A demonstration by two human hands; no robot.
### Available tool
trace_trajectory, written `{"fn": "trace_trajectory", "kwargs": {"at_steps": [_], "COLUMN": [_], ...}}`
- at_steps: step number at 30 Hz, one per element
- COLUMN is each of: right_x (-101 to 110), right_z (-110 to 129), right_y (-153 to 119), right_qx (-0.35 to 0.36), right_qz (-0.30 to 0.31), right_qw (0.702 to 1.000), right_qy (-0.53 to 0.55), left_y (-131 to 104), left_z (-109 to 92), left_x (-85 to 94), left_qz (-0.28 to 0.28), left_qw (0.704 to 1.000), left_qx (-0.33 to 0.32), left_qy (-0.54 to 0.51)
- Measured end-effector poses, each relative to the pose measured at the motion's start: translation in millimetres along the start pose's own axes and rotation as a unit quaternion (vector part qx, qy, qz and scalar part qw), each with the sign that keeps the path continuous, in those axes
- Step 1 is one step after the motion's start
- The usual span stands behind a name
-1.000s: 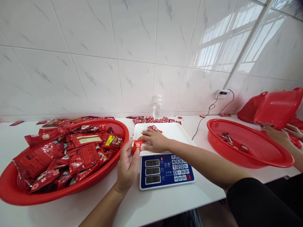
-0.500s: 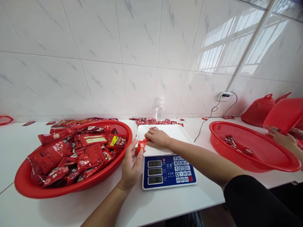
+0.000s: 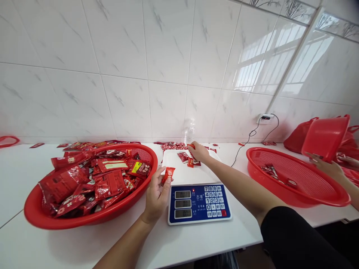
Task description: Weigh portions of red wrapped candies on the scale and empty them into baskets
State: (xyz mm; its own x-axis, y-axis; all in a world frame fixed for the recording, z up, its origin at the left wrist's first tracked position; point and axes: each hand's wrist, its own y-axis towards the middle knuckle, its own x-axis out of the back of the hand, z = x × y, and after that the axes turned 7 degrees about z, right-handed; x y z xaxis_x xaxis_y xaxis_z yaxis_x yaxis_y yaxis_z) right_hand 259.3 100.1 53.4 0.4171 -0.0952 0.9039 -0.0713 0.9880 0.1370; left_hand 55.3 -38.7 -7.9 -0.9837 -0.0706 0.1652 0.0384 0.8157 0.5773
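My left hand (image 3: 156, 195) pinches a small red snack packet (image 3: 169, 173) by the front left corner of the white scale pan (image 3: 179, 177). Over the back of the pan, my right hand (image 3: 201, 152) is closed around another little red packet, only its tip (image 3: 191, 146) showing. A few red packets (image 3: 183, 157) lie on the pan below and left of that hand. In front is the scale's blue panel (image 3: 199, 203) with number keys and lit displays, whose digits are hard to read.
On the left, a red basket (image 3: 92, 221) is heaped with red packets. A red basket (image 3: 297, 200) on the right holds a few. Another person's hand (image 3: 327, 168) tilts a red basin (image 3: 322, 136) above it. A clear bottle (image 3: 190, 130) and a black cord (image 3: 241, 148) stand near the wall.
My right hand has risen and moved back and right across the pan, uncovering packets there. My left hand keeps its packet in nearly the same spot. The other person's basin has tipped more upright.
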Motion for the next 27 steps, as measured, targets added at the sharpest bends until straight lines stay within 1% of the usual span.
{"fn": "trace_trajectory", "kwargs": {"at_steps": [2, 4, 9, 13, 16, 19, 22, 27], "right_x": [-4.9, -11.8, -31.8, -37.9, -34.7, -28.1, -18.2, 7.4], "right_z": [1.7, 7.3, 23.4, 27.5, 28.3, 29.6, 29.1, 17.0], "right_y": [3.0, 4.5, 0.7, -3.7, -4.0, -0.3, 5.3, 5.1], "right_qx": [-0.005, 0.007, 0.062, 0.108, 0.147, 0.174, 0.169, 0.144], "right_qz": [0.017, 0.029, 0.044, 0.034, 0.021, 0.003, -0.027, -0.068], "right_qw": [1.0, 0.999, 0.995, 0.991, 0.988, 0.984, 0.985, 0.987], "right_qy": [-0.012, -0.026, -0.058, -0.065, -0.051, -0.024, 0.011, 0.028], "left_y": [-0.2, -0.4, -1.5, -2.2, -1.9, -1.0, 0.5, 2.8], "left_z": [1.0, 1.9, 3.2, 3.3, 2.0, -1.3, -5.2, -7.2], "left_x": [0.4, 0.7, 1.5, 2.2, 1.6, -1.0, -4.2, -5.3], "left_qz": [-0.001, -0.006, -0.012, -0.011, -0.012, -0.031, -0.051, -0.051], "left_qw": [1.0, 1.0, 1.0, 1.0, 1.0, 0.999, 0.998, 0.998], "left_qx": [0.001, 0.002, 0.0, 0.001, -0.002, -0.011, -0.022, -0.024], "left_qy": [-0.002, -0.004, -0.008, -0.014, -0.015, -0.007, 0.003, 0.009]}}
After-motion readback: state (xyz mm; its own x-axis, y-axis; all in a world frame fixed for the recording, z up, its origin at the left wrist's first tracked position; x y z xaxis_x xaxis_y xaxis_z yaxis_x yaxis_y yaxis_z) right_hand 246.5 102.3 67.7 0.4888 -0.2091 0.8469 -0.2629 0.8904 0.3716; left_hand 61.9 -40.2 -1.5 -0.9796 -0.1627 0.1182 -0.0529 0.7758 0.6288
